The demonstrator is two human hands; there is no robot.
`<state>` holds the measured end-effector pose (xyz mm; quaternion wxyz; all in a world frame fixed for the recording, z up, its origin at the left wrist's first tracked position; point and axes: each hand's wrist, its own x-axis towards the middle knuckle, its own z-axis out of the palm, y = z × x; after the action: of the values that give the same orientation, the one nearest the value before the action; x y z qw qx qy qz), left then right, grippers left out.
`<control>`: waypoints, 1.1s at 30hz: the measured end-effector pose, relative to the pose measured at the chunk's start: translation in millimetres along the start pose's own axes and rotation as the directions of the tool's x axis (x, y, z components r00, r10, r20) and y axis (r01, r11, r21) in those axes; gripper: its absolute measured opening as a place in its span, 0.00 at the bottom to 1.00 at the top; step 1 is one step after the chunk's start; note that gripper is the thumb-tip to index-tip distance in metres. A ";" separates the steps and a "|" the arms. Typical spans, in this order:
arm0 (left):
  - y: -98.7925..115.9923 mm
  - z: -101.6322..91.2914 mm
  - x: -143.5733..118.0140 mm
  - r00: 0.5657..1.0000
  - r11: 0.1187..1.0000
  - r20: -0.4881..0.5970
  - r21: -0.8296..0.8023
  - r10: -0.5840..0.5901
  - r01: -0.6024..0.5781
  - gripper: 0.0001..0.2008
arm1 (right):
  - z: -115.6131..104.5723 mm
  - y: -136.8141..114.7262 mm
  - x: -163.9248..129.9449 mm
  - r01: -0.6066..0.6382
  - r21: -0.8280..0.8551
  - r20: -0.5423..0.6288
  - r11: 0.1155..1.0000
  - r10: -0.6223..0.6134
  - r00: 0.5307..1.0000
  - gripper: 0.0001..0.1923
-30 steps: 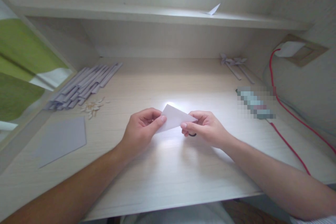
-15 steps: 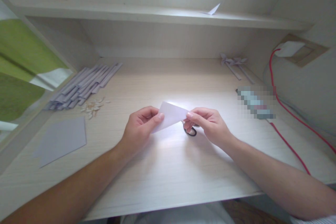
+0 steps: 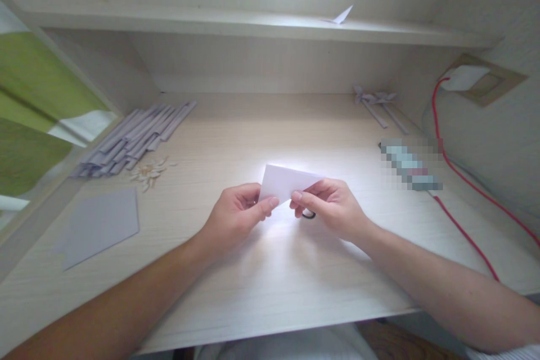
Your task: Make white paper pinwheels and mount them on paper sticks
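Spanning the space between the two hands, a white paper piece is held over the front middle of the counter, its broad face turned up toward the head camera. The left hand pinches its lower left part, thumb on top and fingers curled behind. The right hand grips the other end, its thumb lying along the lower edge and its fingers bent beneath. A black loop shows just under the right hand's fingers, the rest of it hidden. Further out on the left lie some flat paper sheets, and beyond them a cluster of small pale slivers near a pile of paper tubes. On the right rests a blurred-out device with a red cord leading from its near end toward the front edge. Behind it, at the back right, two paper pinwheels lie side by side on their sticks. Above, a small pointed paper scrap sits on the shelf, and green fabric hangs at far left.
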<state>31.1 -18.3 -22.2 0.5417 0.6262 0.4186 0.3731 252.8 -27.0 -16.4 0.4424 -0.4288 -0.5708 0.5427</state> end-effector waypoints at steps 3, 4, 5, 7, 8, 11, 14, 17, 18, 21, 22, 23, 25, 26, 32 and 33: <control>0.5 1.2 0.1 0.999 1.000 0.039 -0.013 -0.001 0.002 0.13 | 0.3 -1.1 0.8 0.000 0.017 -0.020 1.000 0.000 1.000 0.14; 0.7 1.4 0.1 0.998 1.000 0.057 -0.020 -0.004 0.005 0.12 | 0.4 -1.5 1.2 0.000 0.018 -0.024 1.000 0.001 1.000 0.13; 1.1 1.6 0.1 0.997 1.000 0.071 -0.023 -0.004 0.005 0.11 | 0.6 -1.9 1.6 0.000 0.019 -0.025 1.000 0.001 1.000 0.13; 2.0 2.1 -0.1 0.996 1.000 0.089 -0.018 0.007 -0.005 0.11 | 1.2 -2.3 2.2 0.004 0.029 -0.018 1.000 -0.003 1.000 0.12; 2.6 2.5 -0.3 0.996 1.000 0.091 -0.011 0.013 -0.013 0.11 | 1.6 -2.4 2.3 0.002 0.036 -0.008 0.999 -0.001 1.000 0.11; 4.7 3.9 -1.3 0.996 1.000 0.090 0.014 0.026 -0.028 0.12 | 3.1 -2.6 1.7 -0.012 0.052 0.006 0.999 0.012 1.000 0.09; 6.4 4.7 -2.4 0.995 0.999 0.094 0.029 0.016 -0.019 0.13 | 4.0 -3.1 1.0 -0.016 0.051 -0.003 0.999 0.016 1.000 0.07; 7.6 3.1 -2.4 0.995 1.000 0.100 0.016 0.020 -0.022 0.13 | 3.4 -4.0 1.6 -0.014 0.046 0.003 0.999 0.014 1.000 0.07; 8.0 2.0 -2.0 0.995 0.999 0.093 0.001 0.035 -0.036 0.14 | 2.9 -4.3 2.1 -0.016 0.048 0.008 0.999 0.015 1.000 0.07; 8.1 -1.9 -0.2 0.996 0.995 0.028 -0.063 0.084 -0.082 0.18 | 1.2 -4.4 3.6 -0.028 0.067 0.032 0.997 0.025 0.999 0.09; 7.8 -3.0 0.3 0.996 0.992 0.000 -0.085 0.089 -0.089 0.19 | 0.7 -4.2 4.0 -0.033 0.077 0.039 0.996 0.030 0.999 0.09; 7.4 -4.0 0.7 0.996 0.991 -0.022 -0.105 0.087 -0.089 0.19 | 0.4 -3.9 4.1 -0.037 0.087 0.045 0.996 0.033 0.998 0.10; 6.8 -5.2 0.9 0.996 0.987 -0.039 -0.139 0.076 -0.081 0.17 | 0.1 -3.3 4.0 -0.036 0.106 0.050 0.994 0.031 0.998 0.09; 6.7 -5.4 0.8 0.997 0.985 -0.040 -0.152 0.072 -0.078 0.16 | 0.3 -3.0 3.8 -0.032 0.112 0.051 0.993 0.026 0.998 0.09; 9.1 -3.2 -0.6 0.995 0.984 -0.058 -0.154 0.076 -0.084 0.09 | 1.9 -3.2 2.2 -0.010 0.106 0.045 0.994 0.006 0.999 0.08; 8.8 -2.7 -0.6 0.995 0.984 -0.054 -0.153 0.082 -0.089 0.09 | 2.0 -3.3 2.0 -0.011 0.102 0.046 0.995 0.007 0.999 0.08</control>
<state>29.5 -18.5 -13.1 0.5622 0.5906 0.3736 0.4421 250.3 -25.7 -13.0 0.4482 -0.3957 -0.5503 0.5828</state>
